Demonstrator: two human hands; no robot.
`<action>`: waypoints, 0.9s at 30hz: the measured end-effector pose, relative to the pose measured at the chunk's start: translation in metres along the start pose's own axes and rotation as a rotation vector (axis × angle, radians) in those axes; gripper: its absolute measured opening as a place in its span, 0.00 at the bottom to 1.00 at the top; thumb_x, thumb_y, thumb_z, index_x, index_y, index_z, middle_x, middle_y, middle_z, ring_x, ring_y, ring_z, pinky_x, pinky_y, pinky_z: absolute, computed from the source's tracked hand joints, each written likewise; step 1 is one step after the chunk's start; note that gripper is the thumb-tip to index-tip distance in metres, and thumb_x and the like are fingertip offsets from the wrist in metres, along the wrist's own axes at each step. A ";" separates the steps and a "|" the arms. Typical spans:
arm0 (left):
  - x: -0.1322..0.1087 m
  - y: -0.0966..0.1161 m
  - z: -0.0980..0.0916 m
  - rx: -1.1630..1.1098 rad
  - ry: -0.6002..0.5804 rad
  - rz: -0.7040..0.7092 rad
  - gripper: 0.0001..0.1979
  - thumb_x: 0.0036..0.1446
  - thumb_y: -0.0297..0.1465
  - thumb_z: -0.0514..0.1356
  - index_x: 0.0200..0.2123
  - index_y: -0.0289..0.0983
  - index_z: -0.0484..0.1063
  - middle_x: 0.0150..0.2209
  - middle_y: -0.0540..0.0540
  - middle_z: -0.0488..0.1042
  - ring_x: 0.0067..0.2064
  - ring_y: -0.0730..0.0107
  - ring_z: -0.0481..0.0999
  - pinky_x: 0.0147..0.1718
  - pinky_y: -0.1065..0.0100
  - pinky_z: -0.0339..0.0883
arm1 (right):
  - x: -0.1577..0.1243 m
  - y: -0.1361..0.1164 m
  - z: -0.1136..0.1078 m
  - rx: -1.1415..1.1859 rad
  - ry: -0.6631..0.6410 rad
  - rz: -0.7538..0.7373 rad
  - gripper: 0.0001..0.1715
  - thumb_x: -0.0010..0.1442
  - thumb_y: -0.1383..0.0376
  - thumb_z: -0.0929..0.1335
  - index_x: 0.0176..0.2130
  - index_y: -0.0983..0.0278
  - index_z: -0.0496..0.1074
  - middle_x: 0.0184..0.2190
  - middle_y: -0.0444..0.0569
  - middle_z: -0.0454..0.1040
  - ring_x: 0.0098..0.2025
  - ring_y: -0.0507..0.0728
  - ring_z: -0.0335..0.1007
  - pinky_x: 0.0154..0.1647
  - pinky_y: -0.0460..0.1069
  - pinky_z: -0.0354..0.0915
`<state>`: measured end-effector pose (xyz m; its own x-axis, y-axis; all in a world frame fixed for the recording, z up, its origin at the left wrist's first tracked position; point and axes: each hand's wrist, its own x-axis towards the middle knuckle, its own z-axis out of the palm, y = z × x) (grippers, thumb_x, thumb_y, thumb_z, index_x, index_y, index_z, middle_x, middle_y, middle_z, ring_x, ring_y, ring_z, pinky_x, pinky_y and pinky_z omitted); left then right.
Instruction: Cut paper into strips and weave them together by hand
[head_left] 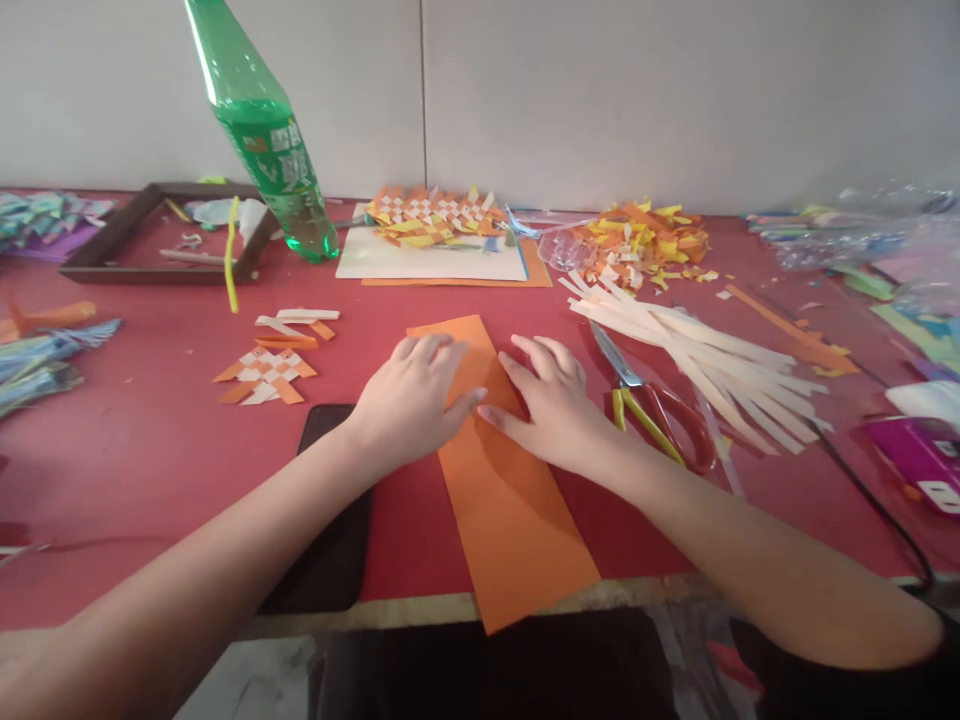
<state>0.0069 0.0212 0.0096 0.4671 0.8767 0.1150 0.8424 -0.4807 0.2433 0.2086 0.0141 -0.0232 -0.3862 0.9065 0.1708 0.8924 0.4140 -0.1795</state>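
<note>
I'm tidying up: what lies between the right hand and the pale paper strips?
In the head view, the scissors lie between the right hand and the pale paper strips.

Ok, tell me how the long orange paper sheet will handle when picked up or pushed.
The long orange paper sheet looks thin, so it's probably light and apt to bend if lifted by one end. Its near corner juts past the red tabletop without obvious droop, suggesting some stiffness. Lying flat, it would likely slide rather than tip when pushed.
</note>
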 end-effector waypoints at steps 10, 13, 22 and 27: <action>0.008 -0.021 0.015 -0.077 0.095 -0.185 0.36 0.54 0.45 0.64 0.59 0.30 0.63 0.57 0.34 0.70 0.59 0.44 0.65 0.58 0.50 0.59 | 0.003 0.004 -0.004 0.392 0.265 -0.093 0.15 0.65 0.58 0.65 0.45 0.65 0.73 0.49 0.57 0.75 0.56 0.63 0.65 0.59 0.60 0.62; 0.007 -0.023 0.013 -0.156 0.180 -0.167 0.24 0.56 0.35 0.64 0.54 0.32 0.68 0.48 0.39 0.75 0.51 0.53 0.71 0.53 0.56 0.64 | 0.005 0.010 -0.002 0.356 0.299 -0.028 0.13 0.63 0.60 0.67 0.44 0.65 0.73 0.45 0.56 0.76 0.52 0.63 0.69 0.56 0.60 0.64; 0.003 -0.025 0.006 -0.318 0.226 -0.159 0.06 0.60 0.34 0.58 0.36 0.39 0.73 0.35 0.46 0.78 0.39 0.59 0.74 0.41 0.61 0.66 | 0.010 0.047 -0.003 0.107 0.366 -0.031 0.07 0.60 0.63 0.67 0.37 0.61 0.75 0.42 0.54 0.77 0.49 0.66 0.71 0.54 0.64 0.64; 0.003 -0.021 0.008 -0.642 0.201 -0.228 0.07 0.61 0.37 0.58 0.36 0.39 0.67 0.35 0.48 0.75 0.36 0.66 0.74 0.36 0.67 0.64 | 0.010 0.041 -0.008 0.308 0.410 0.051 0.07 0.60 0.63 0.67 0.36 0.60 0.76 0.40 0.53 0.78 0.49 0.64 0.71 0.55 0.62 0.63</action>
<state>-0.0069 0.0336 -0.0029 0.1872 0.9703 0.1535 0.5601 -0.2338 0.7947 0.2434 0.0397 -0.0209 -0.1656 0.8445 0.5093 0.7737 0.4315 -0.4639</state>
